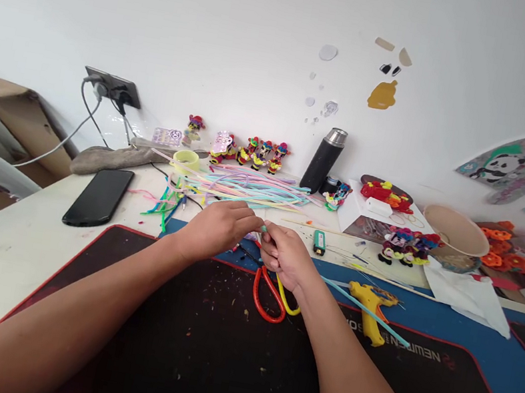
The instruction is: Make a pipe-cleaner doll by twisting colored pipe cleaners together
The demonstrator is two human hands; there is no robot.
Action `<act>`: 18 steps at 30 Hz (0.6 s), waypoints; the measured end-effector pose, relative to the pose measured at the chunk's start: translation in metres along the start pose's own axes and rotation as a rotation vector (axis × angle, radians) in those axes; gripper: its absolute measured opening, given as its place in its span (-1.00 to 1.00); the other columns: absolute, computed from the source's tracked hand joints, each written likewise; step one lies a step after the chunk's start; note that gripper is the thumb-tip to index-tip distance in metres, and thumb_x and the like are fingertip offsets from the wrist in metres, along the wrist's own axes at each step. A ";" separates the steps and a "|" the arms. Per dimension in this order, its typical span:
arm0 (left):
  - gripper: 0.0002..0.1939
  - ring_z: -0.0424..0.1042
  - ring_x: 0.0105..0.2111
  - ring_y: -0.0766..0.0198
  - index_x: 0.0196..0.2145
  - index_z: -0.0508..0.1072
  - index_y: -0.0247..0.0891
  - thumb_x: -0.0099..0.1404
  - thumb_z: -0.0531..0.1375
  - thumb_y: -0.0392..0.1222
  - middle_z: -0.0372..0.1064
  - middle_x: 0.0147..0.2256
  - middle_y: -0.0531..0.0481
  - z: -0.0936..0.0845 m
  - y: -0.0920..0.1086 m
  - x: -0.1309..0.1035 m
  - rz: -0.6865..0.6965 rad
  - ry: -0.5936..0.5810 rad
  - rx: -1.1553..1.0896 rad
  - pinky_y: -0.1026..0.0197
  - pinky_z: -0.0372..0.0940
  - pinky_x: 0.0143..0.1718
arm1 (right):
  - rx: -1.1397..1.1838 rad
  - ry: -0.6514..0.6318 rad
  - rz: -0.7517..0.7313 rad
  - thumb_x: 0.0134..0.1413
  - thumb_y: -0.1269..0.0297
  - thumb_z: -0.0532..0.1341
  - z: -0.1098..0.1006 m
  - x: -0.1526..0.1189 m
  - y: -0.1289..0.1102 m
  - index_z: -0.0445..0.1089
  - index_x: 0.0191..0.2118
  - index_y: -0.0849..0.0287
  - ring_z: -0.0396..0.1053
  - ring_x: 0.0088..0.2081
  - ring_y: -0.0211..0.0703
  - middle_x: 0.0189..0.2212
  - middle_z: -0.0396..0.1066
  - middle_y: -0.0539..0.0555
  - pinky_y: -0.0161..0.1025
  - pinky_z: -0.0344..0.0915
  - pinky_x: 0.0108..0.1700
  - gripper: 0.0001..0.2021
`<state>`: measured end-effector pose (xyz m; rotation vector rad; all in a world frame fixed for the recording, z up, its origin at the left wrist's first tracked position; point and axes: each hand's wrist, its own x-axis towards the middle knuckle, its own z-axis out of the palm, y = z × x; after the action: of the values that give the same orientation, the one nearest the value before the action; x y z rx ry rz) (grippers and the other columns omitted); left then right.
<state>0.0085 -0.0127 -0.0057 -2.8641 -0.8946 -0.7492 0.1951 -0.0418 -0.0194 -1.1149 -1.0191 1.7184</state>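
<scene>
My left hand (221,228) and my right hand (287,255) meet above the far part of the black mat (193,360). Their fingertips pinch together on a light blue pipe cleaner (365,307), of which a small bit shows between them. Its long tail comes out past my right wrist and slopes down to the right. Both hands are closed, and the gripped part is mostly hidden by fingers. Just below my right hand lie a red-handled pair of scissors (266,316) and a yellow-handled tool (292,310), partly covered by the hand.
A yellow glue gun (372,311) lies under the pipe cleaner's tail. Behind are a pile of pastel pipe cleaners (254,188), a black thermos (323,161) and several small figures (262,154). A phone (98,197) lies left. A bowl (457,229) stands right.
</scene>
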 end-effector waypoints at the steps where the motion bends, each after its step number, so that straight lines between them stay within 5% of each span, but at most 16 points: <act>1: -0.68 0.45 -0.27 0.16 -0.17 0.54 -0.24 0.51 -0.02 -0.23 0.52 -0.31 -0.12 0.001 0.000 0.000 -0.027 0.002 -0.041 0.18 0.26 -0.22 | -0.023 0.014 -0.012 0.13 -0.03 0.26 0.000 0.001 0.001 0.19 -0.49 0.12 -0.10 -0.76 -0.43 -0.75 -0.04 -0.22 -0.40 -0.24 -0.69 -0.61; 8: -0.73 0.44 -0.34 0.22 -0.29 0.51 -0.23 0.47 0.08 -0.09 0.51 -0.35 -0.03 0.004 0.004 0.002 -0.328 0.027 -0.415 0.22 0.22 -0.31 | -0.293 0.075 -0.146 0.24 -0.16 0.16 -0.001 0.002 0.004 0.29 -0.44 0.14 0.14 -0.74 -0.34 -0.73 0.17 -0.13 -0.36 -0.02 -0.67 -0.55; 18: -0.62 0.27 -0.62 0.30 -0.45 0.41 -0.23 0.30 0.20 0.14 0.24 -0.65 0.12 0.007 -0.002 0.005 -0.680 -0.170 -1.088 0.25 0.14 -0.53 | -0.761 0.154 -0.398 0.40 -0.09 0.02 -0.002 -0.004 0.006 0.34 -0.41 0.10 0.25 -0.65 -0.24 -0.68 0.25 -0.09 -0.28 0.19 -0.49 -0.55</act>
<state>0.0141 -0.0072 -0.0094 -3.4955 -2.0773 -1.4132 0.1970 -0.0470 -0.0243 -1.3511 -1.7263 0.9154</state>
